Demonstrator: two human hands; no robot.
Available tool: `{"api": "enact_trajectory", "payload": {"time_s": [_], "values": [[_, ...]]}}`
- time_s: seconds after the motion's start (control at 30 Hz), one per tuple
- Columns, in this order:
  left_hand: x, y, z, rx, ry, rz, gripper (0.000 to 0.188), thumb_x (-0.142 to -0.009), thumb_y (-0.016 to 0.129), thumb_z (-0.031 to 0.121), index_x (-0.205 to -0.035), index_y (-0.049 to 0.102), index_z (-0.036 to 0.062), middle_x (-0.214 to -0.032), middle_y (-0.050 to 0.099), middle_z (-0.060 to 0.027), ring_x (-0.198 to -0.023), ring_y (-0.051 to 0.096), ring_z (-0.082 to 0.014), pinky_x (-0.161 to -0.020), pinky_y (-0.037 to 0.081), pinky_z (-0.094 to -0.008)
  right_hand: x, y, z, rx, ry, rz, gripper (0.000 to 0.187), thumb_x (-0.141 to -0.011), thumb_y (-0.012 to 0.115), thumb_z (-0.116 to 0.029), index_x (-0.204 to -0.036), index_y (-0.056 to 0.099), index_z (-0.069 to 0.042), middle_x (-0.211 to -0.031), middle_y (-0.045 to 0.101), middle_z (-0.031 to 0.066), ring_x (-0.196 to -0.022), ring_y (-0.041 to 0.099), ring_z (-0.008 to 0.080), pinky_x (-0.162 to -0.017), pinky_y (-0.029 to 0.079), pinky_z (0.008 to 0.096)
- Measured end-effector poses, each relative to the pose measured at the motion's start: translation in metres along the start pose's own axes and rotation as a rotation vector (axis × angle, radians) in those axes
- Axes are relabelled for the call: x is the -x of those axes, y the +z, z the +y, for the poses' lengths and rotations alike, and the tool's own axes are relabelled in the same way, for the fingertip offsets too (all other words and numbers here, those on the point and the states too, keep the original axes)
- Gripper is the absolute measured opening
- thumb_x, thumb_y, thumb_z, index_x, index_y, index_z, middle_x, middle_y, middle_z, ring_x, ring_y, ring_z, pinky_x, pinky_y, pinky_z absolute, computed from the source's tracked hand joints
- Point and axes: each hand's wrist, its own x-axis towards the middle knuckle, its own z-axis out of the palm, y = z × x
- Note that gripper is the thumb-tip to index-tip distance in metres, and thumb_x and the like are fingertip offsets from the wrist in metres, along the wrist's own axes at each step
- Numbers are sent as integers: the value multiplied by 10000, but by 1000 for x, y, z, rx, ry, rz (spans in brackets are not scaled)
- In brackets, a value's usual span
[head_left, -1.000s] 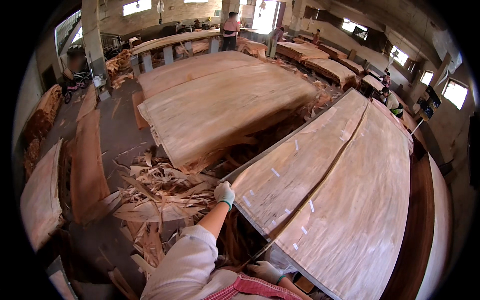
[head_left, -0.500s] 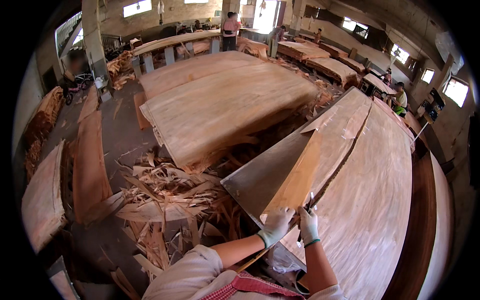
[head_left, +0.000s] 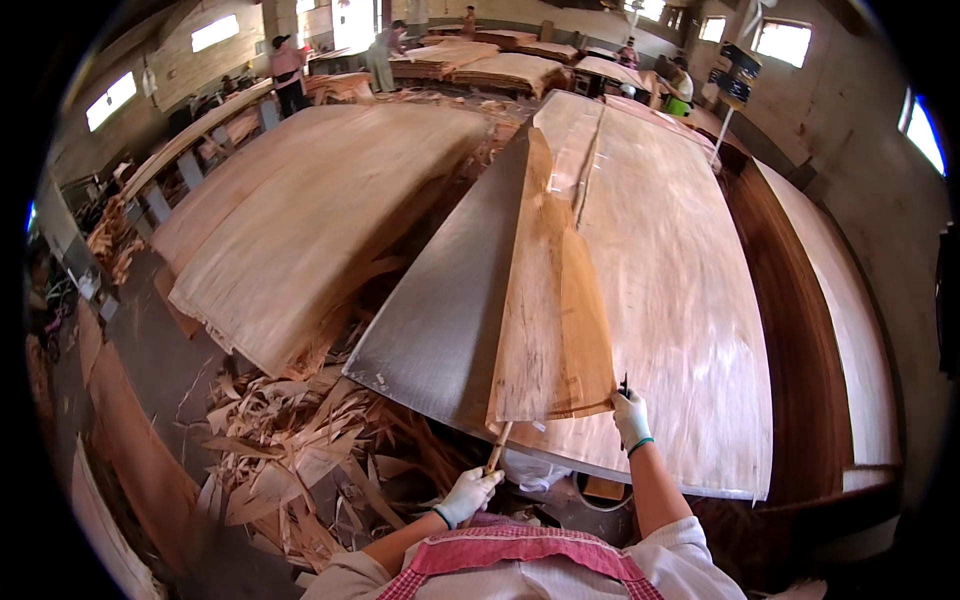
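My left hand [head_left: 470, 496], in a white glove, is closed around a narrow wood strip [head_left: 498, 448] just off the near table edge. My right hand [head_left: 631, 418], also gloved, is closed on a small dark pointed tool [head_left: 625, 384] whose exact kind I cannot make out. Its fingers meet the near right corner of a loose orange-brown veneer piece [head_left: 555, 320]. That long piece lies partly over the large pale veneer sheet [head_left: 690, 300] and partly over the grey tabletop [head_left: 440, 300]. A dark seam [head_left: 590, 170] shows beyond its far part.
Veneer scraps [head_left: 290, 450] heap on the floor at left. Beside them a wide veneer stack [head_left: 330, 200] stands close to the table. A dark-edged stack [head_left: 790, 320] borders the right side. A white plastic bag [head_left: 535, 470] sits under the near edge. Several people work far off.
My hands have separated, the left moving down off the table with the strip. The orange-brown veneer now lies farther right, over much of the seam. The view has turned right.
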Motion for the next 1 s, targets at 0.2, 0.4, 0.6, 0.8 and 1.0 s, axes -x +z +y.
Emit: {"api": "enact_trajectory", "payload": {"time_s": [0.2,0.4,0.6,0.8,1.0], "values": [[-17,15,15,28,1,0,181,-963,567,263,-898,552,95,-617,462,47,-482,413,-59,-438,382,-230,4,-27,48,64,-10,78,82,-872,577,-142,-826,618,-89,-577,482,-31,-424,423,86,-382,313,259],[-9,-3,11,93,-75,-47,147,-946,597,248,-959,575,103,-686,520,37,-510,465,-59,-488,447,-226,37,-18,58,-1,204,46,96,-869,558,-94,-864,633,-35,-691,555,-16,-582,472,87,-522,375,253],[2,-20,3,76,-139,-123,223,-981,532,298,-994,600,86,-645,458,56,-473,391,-45,-426,337,-207,68,1,43,72,339,-97,120,-884,563,-132,-872,641,-42,-661,569,5,-520,493,111,-476,394,285],[-20,-23,26,99,-21,7,202,-971,551,273,-928,611,85,-599,446,58,-453,363,-52,-411,327,-226,85,38,35,67,366,-198,167,-887,535,-185,-928,645,-66,-582,519,5,-425,428,114,-396,312,289],[-42,-37,46,-58,5,148,218,-916,640,296,-868,594,89,-630,514,33,-471,432,-63,-430,392,-234,78,59,33,129,317,-260,198,-864,543,-156,-948,648,-10,-692,600,48,-551,529,140,-509,428,318]]}}
